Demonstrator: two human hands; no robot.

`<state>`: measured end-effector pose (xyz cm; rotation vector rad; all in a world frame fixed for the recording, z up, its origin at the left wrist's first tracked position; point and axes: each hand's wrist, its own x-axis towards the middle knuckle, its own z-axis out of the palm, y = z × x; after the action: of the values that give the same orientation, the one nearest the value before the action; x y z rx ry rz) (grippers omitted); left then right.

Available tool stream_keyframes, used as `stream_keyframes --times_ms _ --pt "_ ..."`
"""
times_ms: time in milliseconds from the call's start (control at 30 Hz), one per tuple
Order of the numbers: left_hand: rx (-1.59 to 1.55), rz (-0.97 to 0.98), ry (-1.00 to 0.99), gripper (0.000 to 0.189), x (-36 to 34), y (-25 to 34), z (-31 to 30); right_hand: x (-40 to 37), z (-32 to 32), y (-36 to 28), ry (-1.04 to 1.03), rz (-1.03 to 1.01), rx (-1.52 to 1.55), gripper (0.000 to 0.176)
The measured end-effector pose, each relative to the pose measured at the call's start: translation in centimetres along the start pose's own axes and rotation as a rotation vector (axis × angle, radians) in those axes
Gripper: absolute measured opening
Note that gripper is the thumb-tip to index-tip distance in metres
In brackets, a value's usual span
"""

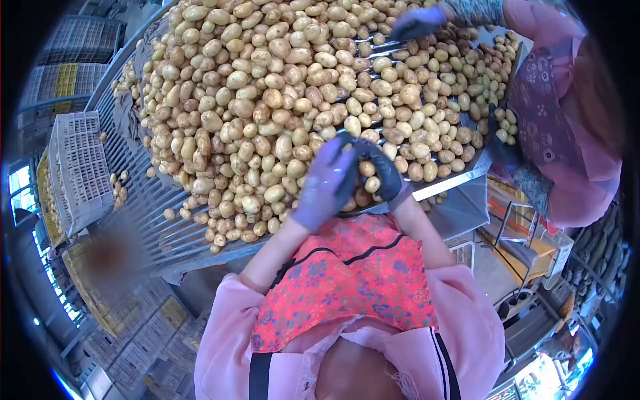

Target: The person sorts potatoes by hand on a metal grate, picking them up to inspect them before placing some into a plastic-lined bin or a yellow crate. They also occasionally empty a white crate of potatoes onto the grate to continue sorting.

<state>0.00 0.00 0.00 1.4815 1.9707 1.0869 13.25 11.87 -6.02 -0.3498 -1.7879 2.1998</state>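
A large heap of pale yellow-brown potatoes (247, 100) covers the slatted metal table in front of me. My left hand (327, 180), in a purple glove with a dark palm, is over the near edge of the heap. My right hand (383, 171), in a glove with dark fingers, meets it at the fingertips. The fingers of both hands are bent and pressed together; whether anything sits between them is hidden. A few potatoes (368, 175) show just below, between my hands.
Across at the right, a co-worker in a pink sleeve and patterned apron (543, 100) reaches a gloved hand (419, 24) over the potatoes. White plastic crates (80, 160) stand at the left beyond the metal bars (143, 193). A metal chute (460, 200) hangs at the table's right front.
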Motion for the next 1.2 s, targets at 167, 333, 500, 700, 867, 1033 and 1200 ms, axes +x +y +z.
stream_keyframes --times_ms 167,333,500,700,867,1033,1200 --pt "0.388 0.363 -0.229 0.056 1.7 2.2 2.5 -4.7 1.8 3.9 0.34 -0.02 0.295 0.043" --pt "0.615 0.101 -0.048 0.034 8.1 -4.4 1.3 -4.7 -2.5 2.2 0.367 0.318 1.247 0.038" --pt "1.067 0.091 -0.339 0.033 13.5 -8.1 3.4 -4.9 -3.8 2.9 0.261 0.136 1.746 0.045" --pt "1.032 0.14 -0.553 0.035 16.9 -8.5 2.6 -4.3 -2.5 2.8 0.354 -0.057 1.959 0.049" --pt "0.937 0.17 -0.448 0.039 17.4 -7.1 1.8 -4.3 -2.3 2.3 0.37 -0.133 1.97 0.051" --pt "0.822 0.008 -0.549 0.043 17.4 -6.0 4.6 -3.9 -2.2 2.0 0.343 -0.203 1.846 0.054" --pt "0.81 -0.192 -0.706 0.042 20.9 -6.4 6.0 -4.2 -2.0 2.1 0.239 -0.264 2.064 0.054"
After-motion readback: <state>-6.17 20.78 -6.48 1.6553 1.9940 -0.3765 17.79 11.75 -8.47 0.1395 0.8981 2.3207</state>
